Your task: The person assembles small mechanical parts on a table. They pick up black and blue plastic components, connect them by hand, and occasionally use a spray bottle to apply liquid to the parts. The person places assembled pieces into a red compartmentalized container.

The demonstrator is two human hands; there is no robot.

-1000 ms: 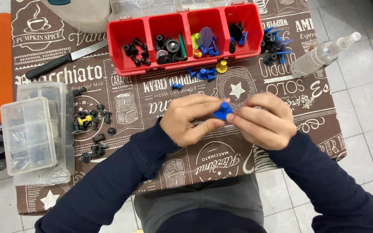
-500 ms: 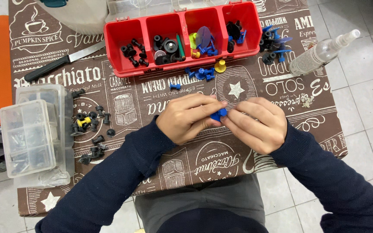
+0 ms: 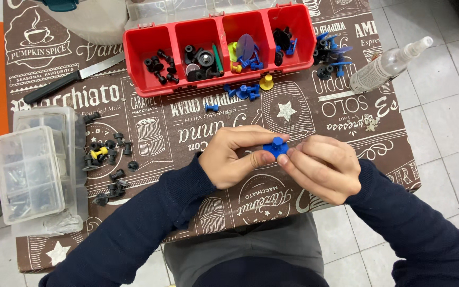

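Both hands stay closed on the small blue plastic piece (image 3: 276, 147), left hand (image 3: 233, 155) and right hand (image 3: 322, 167) pinching it as before, red tray (image 3: 179, 85) beyond them untouched.

The compartment tray (image 3: 150, 53) sits at the table's far edge, a knife (image 3: 73, 79) to its left and a spray bottle (image 3: 386, 66) to its right. Two stacked lidded boxes (image 3: 30, 170) stand at the left edge, loose small parts (image 3: 107, 159) just beside them.
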